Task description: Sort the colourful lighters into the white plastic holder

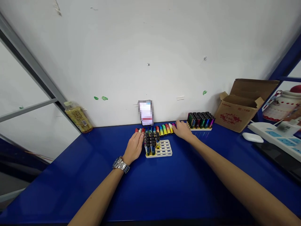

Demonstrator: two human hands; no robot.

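Slim colourful lighters [162, 129] lie side by side in a row along the back of the blue table. In front of them stands a white plastic tray [166, 153] with rows of holes. Black-topped lighters [150, 145] fill its left part upright, and its right-hand holes show bare. My left hand [134, 147], wearing a metal watch, rests against the tray's left side, fingers stretched forward near the row's left end. At the row's right end, my right hand [182, 129] has its fingers bent over a purple lighter [174, 125]; its fingertips are partly hidden.
A full tray of dark metallic lighters [201, 121] stands at back right, beside an open cardboard box [231, 114]. A phone [146, 113] leans on the wall. A bottle [78, 117] stands left; a white mouse [252, 137] and power strip [279, 138] lie right.
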